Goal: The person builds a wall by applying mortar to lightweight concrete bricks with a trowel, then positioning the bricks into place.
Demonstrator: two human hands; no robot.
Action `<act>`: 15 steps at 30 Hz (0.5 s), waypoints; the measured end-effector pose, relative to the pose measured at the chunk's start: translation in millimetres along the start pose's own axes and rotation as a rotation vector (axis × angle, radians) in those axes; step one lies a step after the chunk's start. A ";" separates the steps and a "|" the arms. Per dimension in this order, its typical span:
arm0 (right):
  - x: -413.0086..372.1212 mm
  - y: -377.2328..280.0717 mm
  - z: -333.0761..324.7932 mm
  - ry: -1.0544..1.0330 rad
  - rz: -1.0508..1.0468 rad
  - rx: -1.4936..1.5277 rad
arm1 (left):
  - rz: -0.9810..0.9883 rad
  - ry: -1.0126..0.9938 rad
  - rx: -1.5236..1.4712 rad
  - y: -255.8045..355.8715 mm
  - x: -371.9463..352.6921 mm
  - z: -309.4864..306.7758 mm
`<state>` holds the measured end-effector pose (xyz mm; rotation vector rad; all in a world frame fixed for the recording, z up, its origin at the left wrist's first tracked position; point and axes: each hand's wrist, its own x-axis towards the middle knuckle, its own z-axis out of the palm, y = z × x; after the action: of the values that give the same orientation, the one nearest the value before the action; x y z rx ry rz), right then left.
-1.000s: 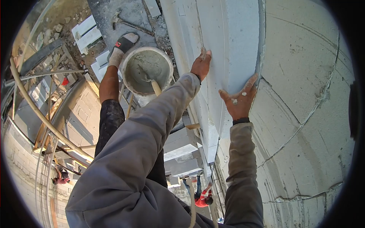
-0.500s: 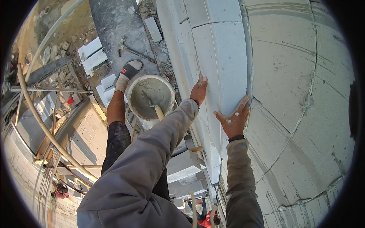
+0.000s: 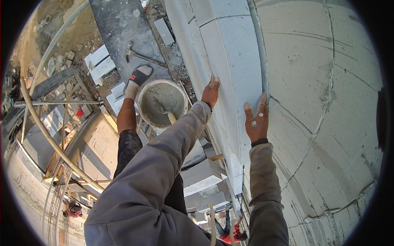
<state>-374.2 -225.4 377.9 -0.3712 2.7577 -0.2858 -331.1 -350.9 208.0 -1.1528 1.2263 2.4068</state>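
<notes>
My left hand rests against the left side face of a pale aerated concrete block, its fingers extended and nothing in its grasp. On the block's right edge, beside the rough grey wall, lies my right hand. Its fingers stretch forward with the thumb apart, and dabs of mortar stick to its back. The fingertips' undersides are hidden. Left of my left arm stands a round bucket with wet grey mortar inside. A trowel leans in it, its blade partly sunk in the mortar.
A claw hammer lies on the dark plank beside my slippered foot. Loose white blocks sit on rubble at left. Curved poles cross the left side. Far below, a person in red shows at the bottom.
My right hand has turned and shifted slightly forward along the block's right edge, its thumb drawn in closer. My left hand stays against the side face. The whole view has shifted a little.
</notes>
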 end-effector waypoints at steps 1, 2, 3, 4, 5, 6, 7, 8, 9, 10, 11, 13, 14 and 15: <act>-0.1 -2.3 -1.6 0.000 0.008 0.021 | -0.027 -0.006 0.003 0.3 -3.7 0.7; 1.5 -3.6 -3.4 0.006 0.013 0.041 | -0.015 -0.001 -0.045 2.7 -3.4 1.8; 0.9 -3.2 -5.9 -0.006 0.030 0.036 | -0.003 0.007 -0.096 2.8 -3.2 2.0; 2.4 -3.1 -7.8 -0.024 0.029 0.051 | -0.090 -0.004 -0.138 -0.2 0.2 0.3; 5.2 -3.0 -9.0 -0.038 0.028 0.067 | -0.101 -0.011 -0.135 -2.5 3.9 -1.5; 6.7 -2.1 -9.9 -0.043 0.044 0.062 | -0.085 -0.001 -0.145 -5.3 4.6 -2.4; 8.9 -0.6 -10.8 -0.021 0.000 0.069 | -0.068 0.005 -0.156 -7.9 6.4 -2.0; 9.3 1.3 -12.1 -0.003 -0.040 0.073 | -0.057 0.012 -0.168 -11.9 6.8 -1.3; 7.3 2.9 -13.7 -0.013 -0.016 0.065 | -0.083 0.002 -0.166 -18.2 8.1 -2.0; 9.0 3.4 -14.2 -0.012 -0.021 0.075 | -0.027 0.005 -0.119 -22.0 14.4 -4.0; 11.8 3.6 -13.5 -0.013 -0.026 0.085 | 0.027 0.007 -0.071 -27.4 16.5 -7.3; 16.5 7.2 -13.2 0.019 -0.061 0.058 | -0.052 0.018 -0.061 -7.7 6.3 -3.0; 14.8 8.1 -13.8 -0.005 -0.049 0.049 | -0.107 0.051 -0.053 -2.3 2.8 -3.0; 13.4 9.9 -13.8 -0.031 -0.039 0.041 | -0.128 0.041 -0.055 -12.0 8.1 -5.3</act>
<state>-393.5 -217.9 384.1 -0.4157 2.7125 -0.3437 -327.7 -348.5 193.1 -1.2612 1.0695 2.3471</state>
